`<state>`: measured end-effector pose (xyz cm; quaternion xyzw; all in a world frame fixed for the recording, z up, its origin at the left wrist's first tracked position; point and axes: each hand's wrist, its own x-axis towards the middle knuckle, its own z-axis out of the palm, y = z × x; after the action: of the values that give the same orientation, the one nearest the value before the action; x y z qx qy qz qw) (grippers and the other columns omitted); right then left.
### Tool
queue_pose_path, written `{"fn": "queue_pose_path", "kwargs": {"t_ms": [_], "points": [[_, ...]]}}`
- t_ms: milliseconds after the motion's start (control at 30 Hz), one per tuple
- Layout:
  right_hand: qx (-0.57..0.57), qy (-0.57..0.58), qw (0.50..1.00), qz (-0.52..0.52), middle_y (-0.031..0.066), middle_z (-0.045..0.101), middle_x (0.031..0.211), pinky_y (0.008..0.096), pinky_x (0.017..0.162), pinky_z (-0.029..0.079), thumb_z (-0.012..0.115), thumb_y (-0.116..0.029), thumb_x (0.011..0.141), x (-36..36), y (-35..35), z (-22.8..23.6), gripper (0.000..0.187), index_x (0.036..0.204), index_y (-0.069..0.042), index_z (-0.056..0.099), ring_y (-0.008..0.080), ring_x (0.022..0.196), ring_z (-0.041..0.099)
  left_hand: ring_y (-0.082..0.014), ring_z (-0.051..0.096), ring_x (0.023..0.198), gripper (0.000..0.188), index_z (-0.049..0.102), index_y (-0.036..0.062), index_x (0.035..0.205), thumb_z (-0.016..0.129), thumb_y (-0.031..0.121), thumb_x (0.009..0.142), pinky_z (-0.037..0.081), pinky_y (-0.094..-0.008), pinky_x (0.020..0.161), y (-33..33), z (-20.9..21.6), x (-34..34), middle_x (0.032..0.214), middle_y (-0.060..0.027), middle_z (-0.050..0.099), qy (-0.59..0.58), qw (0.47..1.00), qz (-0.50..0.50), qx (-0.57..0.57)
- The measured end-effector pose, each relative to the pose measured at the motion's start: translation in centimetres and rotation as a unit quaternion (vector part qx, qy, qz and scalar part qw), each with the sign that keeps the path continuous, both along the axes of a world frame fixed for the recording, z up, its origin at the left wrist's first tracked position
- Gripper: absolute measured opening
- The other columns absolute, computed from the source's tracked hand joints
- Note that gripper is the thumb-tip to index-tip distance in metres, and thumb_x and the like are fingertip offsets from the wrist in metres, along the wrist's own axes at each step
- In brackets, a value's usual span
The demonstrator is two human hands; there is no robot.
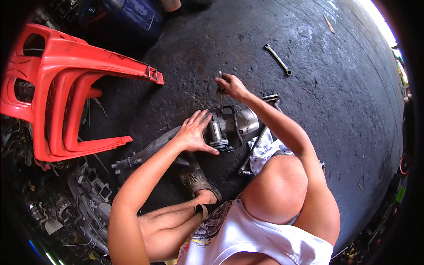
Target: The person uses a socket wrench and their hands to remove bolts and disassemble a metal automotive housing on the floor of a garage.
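Observation:
Between my hands, a starter motor (243,120) lies on the dark floor, its smaller cylinder (215,131) towards me and a black cable bent over it. My left hand (193,134) rests against its left end, fingers spread and thumb stretched along the near side. Beyond the motor, my right hand (232,87) pinches a slim metal wrench (221,102), which stands nearly upright in the picture with its lower end at the motor's far side. Whether that end is seated on a fastener is too small to tell. A long grey metal housing (152,148) extends left from under my left wrist.
Red stacked plastic chairs (55,57) lie sideways at the left. A combination wrench (278,60) and wooden stick (329,24) lie on the floor farther off. Near my knee are a white rag (265,150) and a long-handled tool (245,168). Greasy metal parts (90,190) crowd the lower left.

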<state>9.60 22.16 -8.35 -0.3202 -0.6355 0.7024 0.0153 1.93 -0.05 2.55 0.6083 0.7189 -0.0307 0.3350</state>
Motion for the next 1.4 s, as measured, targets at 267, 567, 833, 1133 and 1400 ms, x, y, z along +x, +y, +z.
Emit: {"fn": "queue_pose_path", "kwargs": {"t_ms": [267,567,833,1133,1400], "points": [[0.447,0.258,0.852,0.087,0.0137,0.059,0.113,0.0410,0.085,0.046,0.068,-0.004,0.072,12.5,-9.2,4.9,0.039,0.109,-0.003,0.054,0.0329,0.101,0.056,-0.0303,0.014,0.141,0.129,0.026,0.0052,0.144,0.069,0.078,0.047,0.015,-0.0520,0.112,0.6,-0.3,-0.9,0.151,-0.0133,0.019,-0.027,0.999,-0.010,-0.021],[0.229,0.181,0.953,-0.085,0.0142,0.066,0.086,0.0357,0.069,0.052,0.050,-0.006,0.092,11.4,-4.7,4.6,0.011,0.101,0.000,0.054,0.0283,0.078,0.066,-0.0286,0.053,0.117,0.052,0.055,0.0040,0.124,0.060,0.039,0.086,0.041,-0.0354,0.099,4.7,-4.1,-2.9,0.123,-0.0162,0.057,-0.177,0.968,0.176,-0.025],[-0.126,0.070,0.986,-0.078,0.0116,0.066,0.083,0.0288,0.063,0.052,0.047,-0.028,0.097,4.3,1.9,-0.1,0.031,0.099,0.002,0.055,0.0180,0.070,0.065,-0.0290,0.053,0.118,0.066,0.053,0.0043,0.126,0.068,0.046,0.077,0.040,-0.0363,0.100,5.8,-4.3,-0.9,0.124,-0.0193,0.056,-0.154,0.964,0.207,-0.064],[-0.250,0.056,0.965,-0.057,0.0059,0.065,0.076,0.0240,0.052,0.046,0.050,-0.034,0.096,2.0,3.0,-2.1,0.030,0.094,-0.004,0.059,0.0114,0.057,0.058,-0.0286,0.054,0.116,0.076,0.052,0.0063,0.129,0.072,0.051,0.070,0.040,-0.0361,0.100,4.9,-5.1,-1.5,0.122,-0.0178,0.058,-0.211,0.955,0.205,-0.029],[-0.265,0.026,0.964,-0.005,0.0018,0.060,0.071,0.0247,0.054,0.045,0.053,-0.034,0.095,0.4,2.4,-2.0,0.031,0.096,-0.004,0.059,0.0106,0.059,0.056,-0.0295,0.056,0.113,0.079,0.052,0.0058,0.128,0.074,0.051,0.067,0.042,-0.0362,0.098,5.0,-5.1,-1.6,0.121,-0.0189,0.058,-0.214,0.954,0.208,-0.022]]}}
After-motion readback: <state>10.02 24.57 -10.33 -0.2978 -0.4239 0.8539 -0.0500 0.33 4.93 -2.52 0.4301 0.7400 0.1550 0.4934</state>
